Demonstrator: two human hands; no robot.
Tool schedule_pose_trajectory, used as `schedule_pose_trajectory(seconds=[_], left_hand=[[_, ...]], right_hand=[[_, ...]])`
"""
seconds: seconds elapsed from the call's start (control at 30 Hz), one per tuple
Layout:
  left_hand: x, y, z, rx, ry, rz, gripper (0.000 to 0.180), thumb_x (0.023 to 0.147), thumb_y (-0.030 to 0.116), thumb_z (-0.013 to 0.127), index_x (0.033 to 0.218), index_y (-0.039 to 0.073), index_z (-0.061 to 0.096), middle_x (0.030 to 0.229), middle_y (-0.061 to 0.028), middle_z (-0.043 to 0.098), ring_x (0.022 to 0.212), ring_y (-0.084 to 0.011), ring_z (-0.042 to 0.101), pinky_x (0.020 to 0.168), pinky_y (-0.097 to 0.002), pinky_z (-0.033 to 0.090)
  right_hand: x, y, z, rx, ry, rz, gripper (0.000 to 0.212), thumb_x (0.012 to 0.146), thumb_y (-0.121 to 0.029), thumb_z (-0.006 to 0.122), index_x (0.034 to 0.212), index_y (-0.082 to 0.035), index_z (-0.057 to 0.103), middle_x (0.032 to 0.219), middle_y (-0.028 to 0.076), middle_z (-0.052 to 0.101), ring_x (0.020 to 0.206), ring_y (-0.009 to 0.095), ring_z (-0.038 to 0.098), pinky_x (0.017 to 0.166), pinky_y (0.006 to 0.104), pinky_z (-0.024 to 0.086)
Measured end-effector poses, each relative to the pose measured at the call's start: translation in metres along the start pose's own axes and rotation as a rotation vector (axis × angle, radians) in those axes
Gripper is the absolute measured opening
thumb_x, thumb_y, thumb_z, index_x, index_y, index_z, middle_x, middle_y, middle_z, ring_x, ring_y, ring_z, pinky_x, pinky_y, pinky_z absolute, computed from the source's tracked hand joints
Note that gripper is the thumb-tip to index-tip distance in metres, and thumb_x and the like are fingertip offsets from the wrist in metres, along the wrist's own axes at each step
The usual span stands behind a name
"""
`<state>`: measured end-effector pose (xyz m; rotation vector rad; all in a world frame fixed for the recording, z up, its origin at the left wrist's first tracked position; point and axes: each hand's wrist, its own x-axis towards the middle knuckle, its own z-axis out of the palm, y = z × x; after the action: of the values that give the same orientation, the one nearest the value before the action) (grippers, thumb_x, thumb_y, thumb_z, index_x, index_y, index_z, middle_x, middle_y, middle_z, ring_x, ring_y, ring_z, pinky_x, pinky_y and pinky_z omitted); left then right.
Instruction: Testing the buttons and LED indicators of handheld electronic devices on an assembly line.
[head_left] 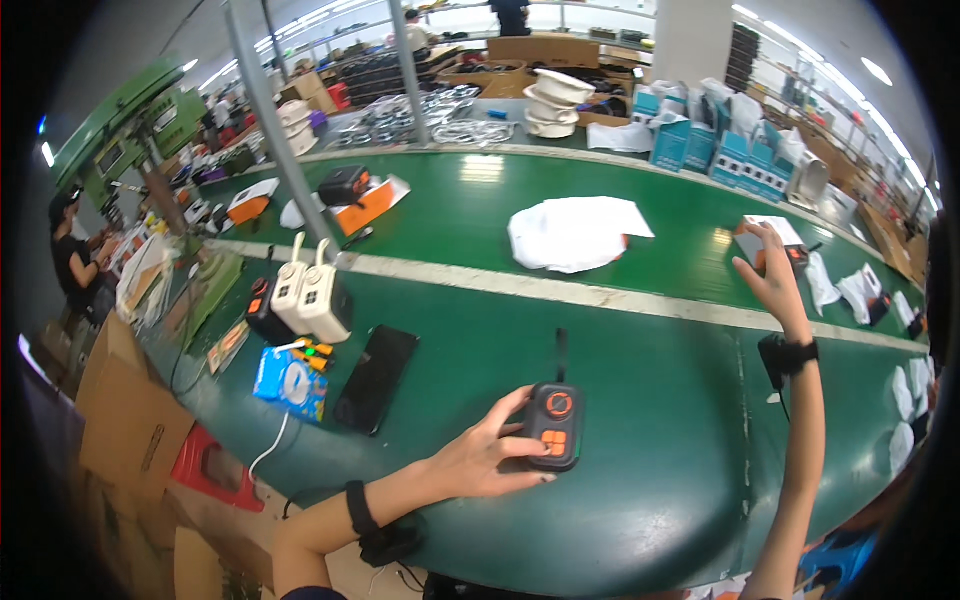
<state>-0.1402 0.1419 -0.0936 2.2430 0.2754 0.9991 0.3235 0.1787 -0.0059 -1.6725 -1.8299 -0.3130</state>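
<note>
My left hand [500, 450] is closed around a black handheld device [556, 425] lying on the green table. The device has an orange ring, a square of orange buttons and a short black strap stretching away from it. A fingertip of this hand rests on the orange buttons. Farther off, my right hand [772, 275] reaches over the green belt with fingers apart at a white and orange box [786, 230]. Beside that box sits another black device [797, 256]; whether the fingers touch the box I cannot tell.
A black phone [378, 380] lies left of my left hand. Near it stand two cream devices with straps [318, 300], a black one [264, 312] and a blue box [290, 384]. A white bag [575, 235] and an orange box [372, 205] rest on the belt. A metal post [270, 120] rises at left.
</note>
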Motion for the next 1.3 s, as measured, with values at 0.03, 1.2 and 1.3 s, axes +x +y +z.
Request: schedule_pose_trajectory(seconds=[0.03, 1.2, 1.3], left_hand=[[-0.001, 0.003, -0.001, 0.011, 0.012, -0.009, 0.055, 0.074, 0.017, 0.082, 0.118, 0.022, 0.050, 0.142, -0.0318, 0.026, 0.122, -0.0496, 0.048, 0.094, -0.0479, 0.054], [0.101, -0.216, -0.226, -0.482, 0.963, -0.990, 0.057, 0.095, 0.045, 0.055, 0.136, 0.014, 0.032, 0.126, -0.0207, 0.042, 0.092, -0.0346, 0.060, 0.078, -0.0549, 0.058], [0.106, -0.227, -0.233, -0.603, 0.930, -0.929, 0.046, 0.097, 0.038, 0.053, 0.123, 0.001, 0.042, 0.109, -0.0156, 0.051, 0.094, -0.0319, 0.058, 0.083, -0.0519, 0.057]], right_hand=[[-0.002, -0.052, -0.006, 0.138, -0.007, 0.005, 0.047, 0.086, -0.018, 0.067, 0.127, -0.002, 0.050, 0.132, 0.019, 0.052, 0.134, 0.036, 0.040, 0.109, 0.0421, 0.032], [-0.097, -0.216, 0.049, 0.602, -0.294, -0.213, 0.057, 0.068, -0.026, 0.087, 0.109, -0.008, 0.052, 0.136, 0.030, 0.032, 0.122, 0.047, 0.045, 0.098, 0.0474, 0.045], [-0.096, -0.208, 0.051, 0.614, -0.300, -0.198, 0.062, 0.065, -0.029, 0.089, 0.108, -0.008, 0.051, 0.132, 0.028, 0.033, 0.119, 0.045, 0.044, 0.096, 0.0475, 0.046]])
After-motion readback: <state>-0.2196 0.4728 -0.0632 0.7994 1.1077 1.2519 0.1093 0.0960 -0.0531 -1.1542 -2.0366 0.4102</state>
